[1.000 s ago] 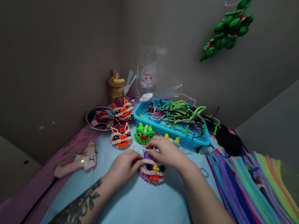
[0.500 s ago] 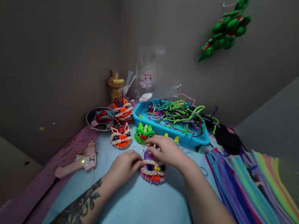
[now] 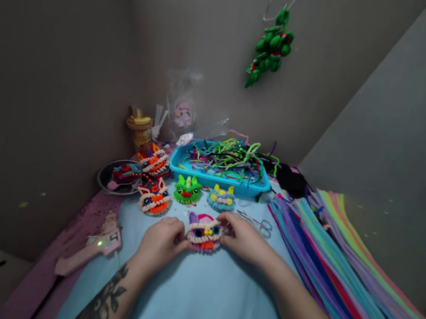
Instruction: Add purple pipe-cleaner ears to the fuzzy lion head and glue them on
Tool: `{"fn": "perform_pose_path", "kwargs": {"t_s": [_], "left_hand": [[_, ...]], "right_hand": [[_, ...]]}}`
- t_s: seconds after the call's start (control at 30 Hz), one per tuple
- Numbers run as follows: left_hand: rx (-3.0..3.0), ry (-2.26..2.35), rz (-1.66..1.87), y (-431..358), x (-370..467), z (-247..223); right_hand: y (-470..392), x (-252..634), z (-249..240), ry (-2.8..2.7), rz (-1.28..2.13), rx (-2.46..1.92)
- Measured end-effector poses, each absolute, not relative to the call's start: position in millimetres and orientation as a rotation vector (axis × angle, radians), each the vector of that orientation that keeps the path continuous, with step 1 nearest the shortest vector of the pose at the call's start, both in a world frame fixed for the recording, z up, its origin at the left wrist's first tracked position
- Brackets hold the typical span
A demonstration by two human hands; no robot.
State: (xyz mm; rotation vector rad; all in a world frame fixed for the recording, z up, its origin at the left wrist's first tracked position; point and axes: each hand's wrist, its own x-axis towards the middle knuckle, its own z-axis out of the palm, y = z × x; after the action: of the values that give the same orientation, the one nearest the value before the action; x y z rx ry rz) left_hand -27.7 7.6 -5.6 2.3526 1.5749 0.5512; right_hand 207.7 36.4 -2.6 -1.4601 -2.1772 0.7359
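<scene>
Left hand (image 3: 164,240): the left edge of the purple face (image 3: 203,236) is gripped;
Right hand (image 3: 242,237): its right side is pinched;
Green face (image 3: 187,192): placed behind, near the blue face (image 3: 221,198).

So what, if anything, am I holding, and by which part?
The purple-and-cream animal face: left fingers at its left edge, right fingers at its right. Firmness can't be told.

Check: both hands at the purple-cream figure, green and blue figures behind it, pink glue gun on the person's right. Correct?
No: the pink glue gun is on the person's left, per the head view. Left hand and right hand are at the purple-cream figure, green figure and blue figure behind it.
</scene>
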Motion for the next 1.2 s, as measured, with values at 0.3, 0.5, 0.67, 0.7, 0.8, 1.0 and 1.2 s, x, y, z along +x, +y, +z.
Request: {"fn": "perform_pose_path", "kwargs": {"t_s": [0.3,0.5,0.67,0.7,0.8,1.0,1.2], "left_hand": [[2.307,1.66,0.579,15,-38,-9],[2.279,1.675,0.792,15,-39,-12],[2.271,1.598,0.826,14,-38,-11],[2.277,1.582,0.832,14,-37,-11],[2.295,1.56,0.831,14,-36,-11],[2.365,1.479,0.86,13,-35,-11],[2.377,1.469,0.888,10,-34,-9]], "right_hand": [[34,201,-14,-2.023,0.606,-1.525],[29,260,9,-1.842,0.308,-1.858],[29,312,19,-1.623,-0.105,-2.28],[29,317,18,-1.623,-0.08,-2.345],[33,319,14,-1.655,0.025,-2.429],[39,316,9,-1.607,0.031,-2.473],[41,324,6,-1.615,0.103,-2.426]]}}
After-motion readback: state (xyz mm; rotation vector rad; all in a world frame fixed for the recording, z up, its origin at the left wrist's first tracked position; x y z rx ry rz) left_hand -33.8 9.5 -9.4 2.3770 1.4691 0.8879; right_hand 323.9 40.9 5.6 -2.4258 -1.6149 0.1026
